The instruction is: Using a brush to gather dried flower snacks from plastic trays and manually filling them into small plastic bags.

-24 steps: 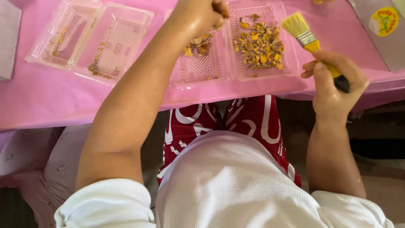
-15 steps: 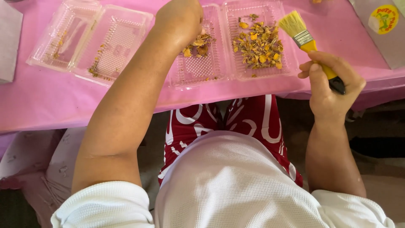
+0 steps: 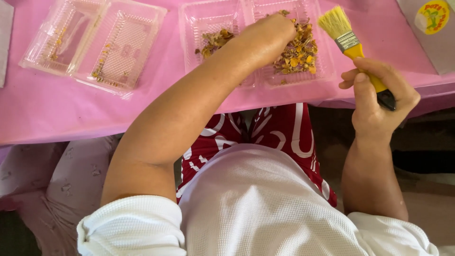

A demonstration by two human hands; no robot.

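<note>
The yellow-handled flat paintbrush with pale bristles (image 3: pixel 353 47) sits at the upper right of the frame, bristles up, gripped round its dark end by the right hand (image 3: pixel 379 102), fingers wrapped tight. It hovers just beside the clear plastic hinged tray (image 3: pixel 199 19) holding dried orange-brown petal bits (image 3: pixel 296 52), close to the pink worktop (image 3: pixel 47 114) edge. The left hand (image 3: pixel 272 28) is down in those bits; can't tell how open it is. A second, nearly empty clear tray (image 3: pixel 95 42) sits upper left, with bare pink room between.

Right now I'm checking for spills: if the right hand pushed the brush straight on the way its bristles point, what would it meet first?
Likely the rim of the clear tray holding dried petals; the brush in the right hand points up-left toward it, though its height above the table is unclear.
</note>
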